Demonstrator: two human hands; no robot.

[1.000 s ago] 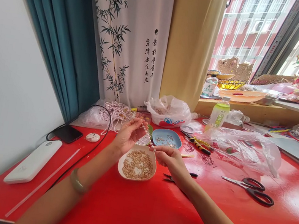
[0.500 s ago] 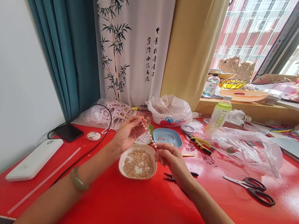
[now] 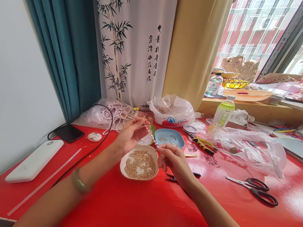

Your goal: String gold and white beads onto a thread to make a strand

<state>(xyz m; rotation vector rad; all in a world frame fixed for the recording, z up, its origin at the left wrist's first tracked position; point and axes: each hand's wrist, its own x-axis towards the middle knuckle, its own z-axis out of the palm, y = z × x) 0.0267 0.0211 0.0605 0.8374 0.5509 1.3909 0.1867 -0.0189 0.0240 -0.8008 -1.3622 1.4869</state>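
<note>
One white slab-shaped device (image 3: 34,161) lies at the far left of the red worktop (image 3: 122,210), a black phone (image 3: 70,134) just behind it and a pale strip (image 3: 44,182) running along its right side. Next comes a round white piece (image 3: 94,137), with a dark cable (image 3: 81,163) curving past, and farther back a tangled heap of pink bead strings (image 3: 119,111).

Now the left hand (image 3: 132,135), a green bangle (image 3: 80,180) on its wrist: thumb and fingertips are drawn together, pinching the upper end of a short strand of beads (image 3: 153,138). That strand slants down to the right, off the left hand's fingertips, bridging the gap between the two hands. Below it sits the white bowl (image 3: 123,165), gold beads (image 3: 143,157) spread inside; behind it, a green dish (image 3: 153,130) of pale beads is partly covered by the left hand.

Across to the right hand (image 3: 174,158), also in a close pinch: thumb and forefinger grip the strand's lower end, just above the bowl's right rim, the other fingers curled underneath. Behind this hand is a blue dish (image 3: 169,133) with a scatter of small beads; a dark-handled tool (image 3: 171,178) pokes out from under the hand.

Onward, yellow-and-black pliers (image 3: 204,146) rest near the blue dish, a green-labelled bottle (image 3: 223,112) stands behind them, a clear plastic bag (image 3: 256,151) sprawls alongside, and black-handled scissors (image 3: 258,191) lie parted well to the right.
</note>
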